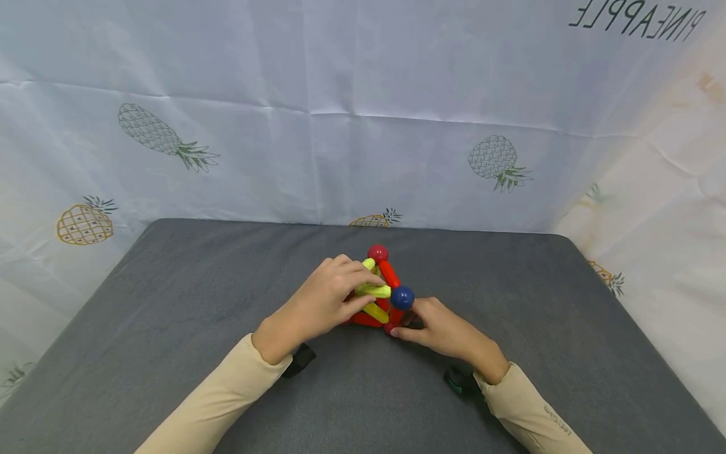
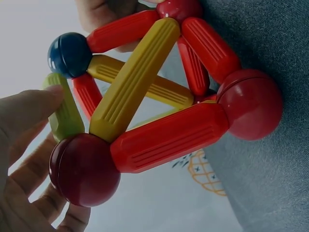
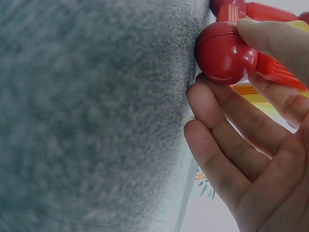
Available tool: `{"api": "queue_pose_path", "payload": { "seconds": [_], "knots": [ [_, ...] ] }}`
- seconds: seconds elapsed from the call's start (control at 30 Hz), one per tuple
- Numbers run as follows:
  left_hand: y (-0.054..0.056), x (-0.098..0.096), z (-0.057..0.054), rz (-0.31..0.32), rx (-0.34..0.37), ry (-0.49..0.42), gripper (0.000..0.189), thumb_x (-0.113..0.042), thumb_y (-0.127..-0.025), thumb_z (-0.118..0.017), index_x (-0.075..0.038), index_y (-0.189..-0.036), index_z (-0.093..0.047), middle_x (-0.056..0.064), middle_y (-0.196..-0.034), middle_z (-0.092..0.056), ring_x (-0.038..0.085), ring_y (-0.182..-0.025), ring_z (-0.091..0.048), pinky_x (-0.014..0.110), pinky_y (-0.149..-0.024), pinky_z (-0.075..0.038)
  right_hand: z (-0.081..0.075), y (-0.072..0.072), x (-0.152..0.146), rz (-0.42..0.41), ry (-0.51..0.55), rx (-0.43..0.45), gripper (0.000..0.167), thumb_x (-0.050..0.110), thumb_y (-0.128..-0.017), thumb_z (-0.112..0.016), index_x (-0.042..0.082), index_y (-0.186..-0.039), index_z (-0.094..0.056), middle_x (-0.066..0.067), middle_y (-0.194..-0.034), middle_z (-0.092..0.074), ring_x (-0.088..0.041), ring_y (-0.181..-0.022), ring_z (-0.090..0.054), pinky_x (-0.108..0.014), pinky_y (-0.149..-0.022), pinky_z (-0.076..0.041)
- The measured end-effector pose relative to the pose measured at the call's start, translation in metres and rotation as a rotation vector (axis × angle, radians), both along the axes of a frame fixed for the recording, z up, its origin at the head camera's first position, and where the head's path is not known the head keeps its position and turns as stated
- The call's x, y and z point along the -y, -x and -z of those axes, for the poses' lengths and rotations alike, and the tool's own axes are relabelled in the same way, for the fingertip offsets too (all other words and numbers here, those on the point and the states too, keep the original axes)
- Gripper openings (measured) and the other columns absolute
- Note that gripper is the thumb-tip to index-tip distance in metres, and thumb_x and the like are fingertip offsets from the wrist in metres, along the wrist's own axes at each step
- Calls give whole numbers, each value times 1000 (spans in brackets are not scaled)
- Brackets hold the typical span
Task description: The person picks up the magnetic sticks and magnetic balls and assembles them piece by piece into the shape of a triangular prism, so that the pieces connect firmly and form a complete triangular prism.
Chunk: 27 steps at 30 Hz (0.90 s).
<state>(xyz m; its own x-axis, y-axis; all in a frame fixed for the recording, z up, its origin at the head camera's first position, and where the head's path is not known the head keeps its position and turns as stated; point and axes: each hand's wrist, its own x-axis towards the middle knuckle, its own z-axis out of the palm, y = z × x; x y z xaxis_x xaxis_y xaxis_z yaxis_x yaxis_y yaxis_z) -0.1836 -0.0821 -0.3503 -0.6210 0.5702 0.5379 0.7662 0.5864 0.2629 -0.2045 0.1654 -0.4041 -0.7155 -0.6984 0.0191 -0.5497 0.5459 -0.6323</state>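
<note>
A frame of ribbed building rods and balls [image 1: 389, 273] stands on the grey cloth, with red, yellow and yellow-green rods between red balls and one blue ball [image 1: 402, 297]. My left hand [image 1: 326, 293] pinches a yellow-green rod [image 2: 66, 108] at the top of the frame; its thumb presses the rod between the blue ball and a dark red ball [image 2: 84, 169]. Low at the near corner, my right hand [image 1: 439, 329] grips a red ball [image 3: 222, 55], thumb on one side and fingers curled behind it. The left fingers partly hide the frame's left side in the head view.
Grey cloth [image 1: 227, 271] covers the table, whose far edge meets a white curtain [image 1: 317, 170] printed with pineapples. Dark wrist straps [image 1: 299, 360] show below the beige sleeves [image 1: 227, 384].
</note>
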Motion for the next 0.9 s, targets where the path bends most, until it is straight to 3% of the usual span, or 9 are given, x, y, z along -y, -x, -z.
{"api": "queue_pose_path", "payload": {
  "seconds": [0.37,0.53,0.63,0.77,0.9],
  "knots": [
    [0,-2,2,-33,-41,77,28,-17,-79,-85,-17,-105,-77,-3,-102,-73,16,-88,-56,29,-75,-45,-1,-1,1,5,2,14,30,26,-94,-69,9,-118,-64,-1,-103,-74,-9,-88,-71,-27,-81,-57],
    [-1,1,2,-37,-23,46,31,-17,-79,-85,-15,-107,-75,0,-104,-70,18,-89,-55,30,-76,-47,-1,-1,1,6,5,17,31,25,-94,-69,8,-120,-63,-2,-105,-74,-9,-89,-71,-27,-80,-57],
    [-1,7,2,-55,41,3,31,-17,-79,-85,-13,-108,-73,2,-103,-65,17,-89,-54,28,-75,-49,-1,0,1,9,3,20,33,25,-94,-69,7,-121,-63,-3,-106,-74,-10,-89,-71,-28,-80,-58],
    [-5,17,1,-95,180,-40,27,-17,-81,-83,-12,-105,-72,1,-101,-61,13,-88,-54,26,-73,-52,1,0,-1,14,4,14,33,25,-94,-69,5,-120,-63,-4,-105,-74,-11,-88,-71,-29,-80,-58],
    [-10,23,1,-91,279,-62,28,-17,-82,-82,-12,-107,-71,0,-102,-59,11,-86,-56,27,-72,-54,2,1,-2,14,8,10,34,23,-95,-68,4,-121,-61,-6,-105,-73,-13,-89,-71,-29,-80,-58]
  ]
}}
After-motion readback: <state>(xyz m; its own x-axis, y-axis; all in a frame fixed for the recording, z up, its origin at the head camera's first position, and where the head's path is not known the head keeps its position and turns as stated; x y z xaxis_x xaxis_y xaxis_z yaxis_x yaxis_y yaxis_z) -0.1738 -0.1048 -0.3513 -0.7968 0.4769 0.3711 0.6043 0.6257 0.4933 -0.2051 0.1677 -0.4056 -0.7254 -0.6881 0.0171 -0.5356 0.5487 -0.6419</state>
